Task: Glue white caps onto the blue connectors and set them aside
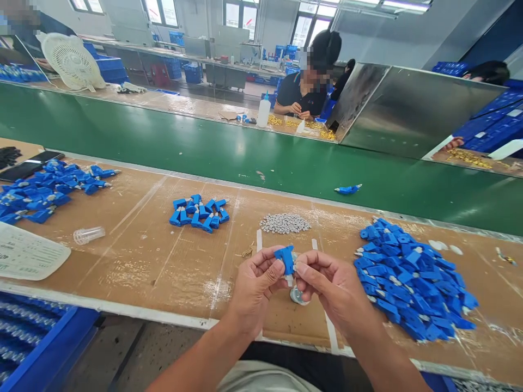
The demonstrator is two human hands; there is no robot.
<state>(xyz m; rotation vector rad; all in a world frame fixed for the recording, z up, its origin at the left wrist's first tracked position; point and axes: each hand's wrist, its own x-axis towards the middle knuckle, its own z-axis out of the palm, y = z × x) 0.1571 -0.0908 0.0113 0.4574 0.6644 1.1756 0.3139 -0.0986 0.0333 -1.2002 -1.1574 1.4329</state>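
My left hand [261, 277] pinches a small blue plastic part [286, 259] with a whitish tip at its lower end. Thumb and fingers of my right hand [322, 275] are closed at the part's right side; whatever small thing they may hold is hidden. Below the hands a small round clear-and-grey object [299, 295] lies on the bench, partly covered. Beyond them is a pile of small grey pellets [285, 223]. A big heap of similar blue parts [412, 277] lies to the right, and a smaller group of blue parts [199, 212] to the left.
A green conveyor belt [229, 158] runs behind the brown bench [163, 256], with one blue part [348, 189] on it. More blue parts [49, 188], a clear plastic cup [89, 234] and a blue crate [53, 348] are at left. A person [304, 92] sits across the belt.
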